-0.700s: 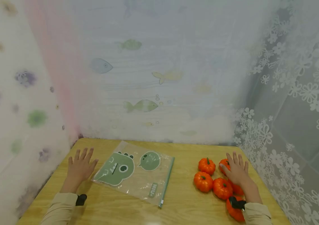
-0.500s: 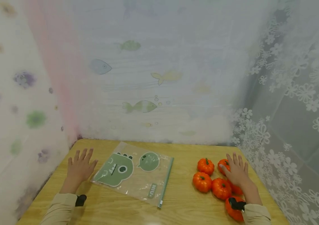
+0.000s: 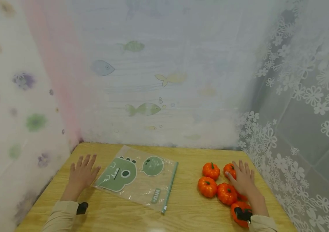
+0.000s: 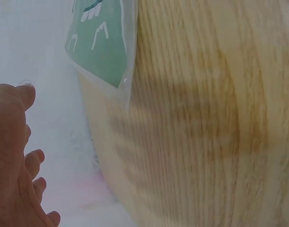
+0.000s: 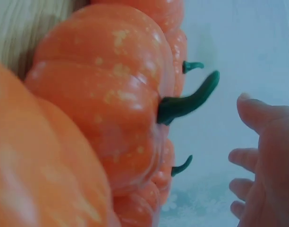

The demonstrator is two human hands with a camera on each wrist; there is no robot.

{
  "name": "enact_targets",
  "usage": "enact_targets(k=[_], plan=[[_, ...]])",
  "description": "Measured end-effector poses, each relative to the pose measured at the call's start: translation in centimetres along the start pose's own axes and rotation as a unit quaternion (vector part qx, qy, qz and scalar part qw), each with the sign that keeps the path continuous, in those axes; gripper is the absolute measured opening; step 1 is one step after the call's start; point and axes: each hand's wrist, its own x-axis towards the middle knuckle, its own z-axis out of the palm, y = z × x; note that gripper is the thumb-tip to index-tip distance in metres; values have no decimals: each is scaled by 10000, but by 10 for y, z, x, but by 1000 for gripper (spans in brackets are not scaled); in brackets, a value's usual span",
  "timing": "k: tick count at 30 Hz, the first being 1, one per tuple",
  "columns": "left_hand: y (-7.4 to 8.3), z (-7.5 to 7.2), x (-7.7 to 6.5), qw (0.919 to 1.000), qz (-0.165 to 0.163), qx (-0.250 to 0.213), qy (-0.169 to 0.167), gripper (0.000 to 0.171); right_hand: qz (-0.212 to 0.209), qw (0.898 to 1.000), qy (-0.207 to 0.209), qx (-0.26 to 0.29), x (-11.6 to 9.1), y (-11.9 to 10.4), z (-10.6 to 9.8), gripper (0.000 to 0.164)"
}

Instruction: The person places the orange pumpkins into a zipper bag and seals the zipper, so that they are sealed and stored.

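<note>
Left arm (image 3: 61, 216): enters from the near edge, reaching forward, sleeved to just short of the wrist.
Left hand (image 3: 81, 175): palm down, back toward me.
Left fingers (image 3: 86, 161): extended, slightly parted, pointing forward; thumb out toward the right hand (image 3: 243, 182).
Right arm (image 3: 259, 222): likewise forward, bare from cuff to hand, slanting inward.
Right hand posture: palm down, held level with the left, well apart from it.
Right fingers (image 3: 241, 166): relaxed, fanned a little; thumb angled inward; fingertips seen side-on at the wrist.

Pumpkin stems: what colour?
Green; the stems stand out against the orange pumpkins, clearest in the right wrist view.
</note>
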Motion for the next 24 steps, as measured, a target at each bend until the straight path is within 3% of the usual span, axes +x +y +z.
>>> enact_targets(k=[5,8,13,18,24], plan=[[6,8,0,9984,450,-267,217,63,-332,9989,300,142,-8,-14,4,70],[12,14,0,9918,748,-891,522,58,-574,9971,438,250,-13,-24,3,66],[31,20,2,9710,744,-2178,650,54,-862,9934,528,539,-16,-37,5,65],[55,28,4,9496,741,-2979,632,52,-1187,9861,644,970,-19,-48,11,63],[86,44,-3,9272,533,-3674,496,46,-1692,9634,1012,1815,-27,-70,19,55]])
